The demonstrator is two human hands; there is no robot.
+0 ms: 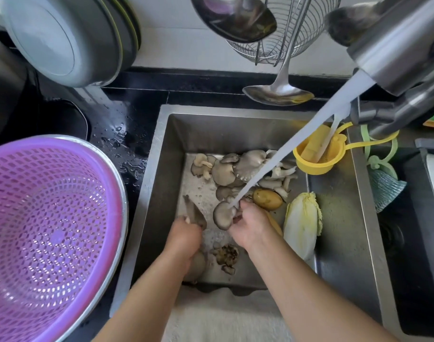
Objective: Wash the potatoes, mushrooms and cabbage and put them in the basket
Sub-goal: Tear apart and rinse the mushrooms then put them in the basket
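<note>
Right hand [248,225] pinching an oyster mushroom [223,214] under the water stream [285,154]; left hand [185,236] gripping another mushroom piece [195,214]. Purple basket [50,233] far left, nearer the left hand.

Both forearms were bare up to the frame's edge, with no sleeve in view. The left hand [183,233] and right hand [250,225] wore no gloves.

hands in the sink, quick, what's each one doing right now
Left hand: grips a grey mushroom piece.
Right hand: holds a mushroom cap under the water stream.
</note>
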